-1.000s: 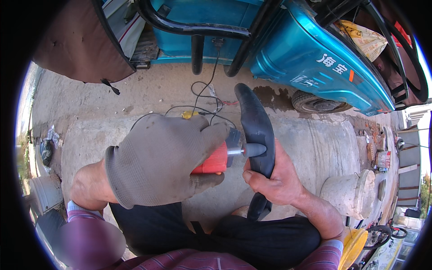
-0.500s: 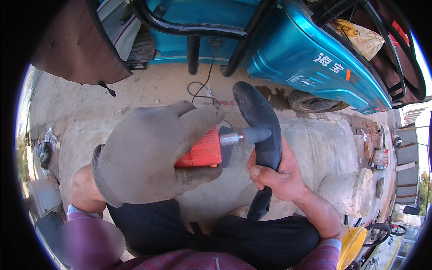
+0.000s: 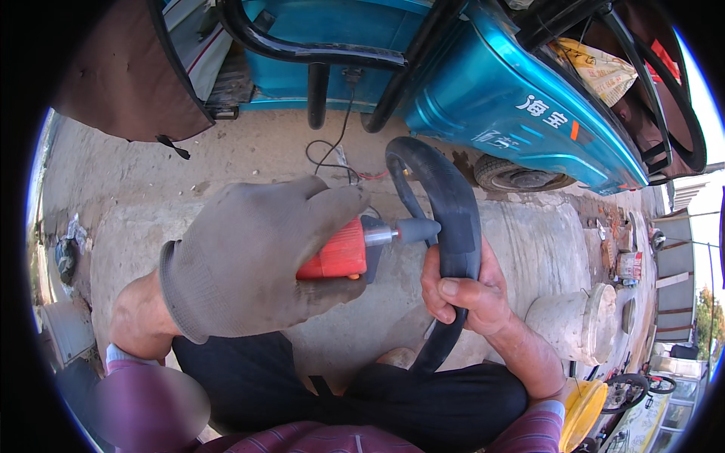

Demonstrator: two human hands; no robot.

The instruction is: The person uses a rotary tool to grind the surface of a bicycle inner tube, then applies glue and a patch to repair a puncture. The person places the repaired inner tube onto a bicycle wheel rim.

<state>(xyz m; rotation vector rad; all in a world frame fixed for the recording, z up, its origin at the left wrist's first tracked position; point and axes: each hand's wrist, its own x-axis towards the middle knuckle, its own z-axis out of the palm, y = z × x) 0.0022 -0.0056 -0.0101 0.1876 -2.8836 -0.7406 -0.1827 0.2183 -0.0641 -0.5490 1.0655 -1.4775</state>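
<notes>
My left hand (image 3: 245,260), in a grey knit work glove, is wrapped round a red power grinder (image 3: 338,251). From its metal chuck a grey cone-shaped grinding bit (image 3: 415,229) points right. The cone's tip is right beside the left side of a black rubber inner tube (image 3: 455,208); I cannot tell whether they touch. My bare right hand (image 3: 483,298) grips the tube below that spot, thumb in front and fingers round it. The tube loops over at the top, and its lower end hangs toward my lap.
Ahead stands a blue cargo tricycle (image 3: 521,113) with black tube bars (image 3: 317,53). A dark cable (image 3: 343,140) lies on the concrete floor (image 3: 174,211). To my right are a whitish bucket (image 3: 563,325) and a yellow bucket (image 3: 583,411); another pale bucket (image 3: 68,332) stands left.
The tube has turned and its loop shows more openly. The grinding bit, which overlapped the tube's face, now has its tip at the tube's left side. Both hands keep their holds.
</notes>
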